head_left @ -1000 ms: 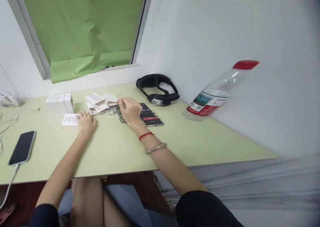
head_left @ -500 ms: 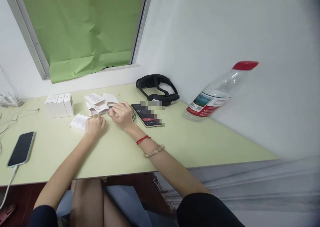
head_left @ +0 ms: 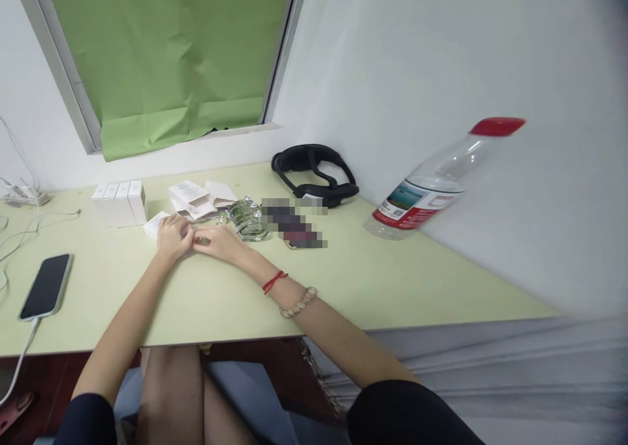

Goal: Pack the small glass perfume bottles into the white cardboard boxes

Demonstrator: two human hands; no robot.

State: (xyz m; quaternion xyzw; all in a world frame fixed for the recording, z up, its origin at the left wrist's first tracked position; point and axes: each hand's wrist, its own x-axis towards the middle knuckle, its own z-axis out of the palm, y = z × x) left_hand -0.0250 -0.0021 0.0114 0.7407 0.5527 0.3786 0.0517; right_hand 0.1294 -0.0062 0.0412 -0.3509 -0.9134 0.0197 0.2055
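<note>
Head view: the left hand [head_left: 174, 239] is clasping a white rectangular cardboard box [head_left: 154, 225] near 4 upright white cartons [head_left: 118, 204], seemingly unopened; the right hand [head_left: 222, 243] is meeting it, grip unclear. Opened white cardboard cartons [head_left: 190, 196] are lying behind.

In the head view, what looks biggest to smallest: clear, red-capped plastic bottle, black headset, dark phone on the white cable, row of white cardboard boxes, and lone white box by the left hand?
1. Clear bottle
2. Black headset
3. Dark phone, row of boxes: too alike
Unsure: lone white box, partly hidden by left hand
</note>
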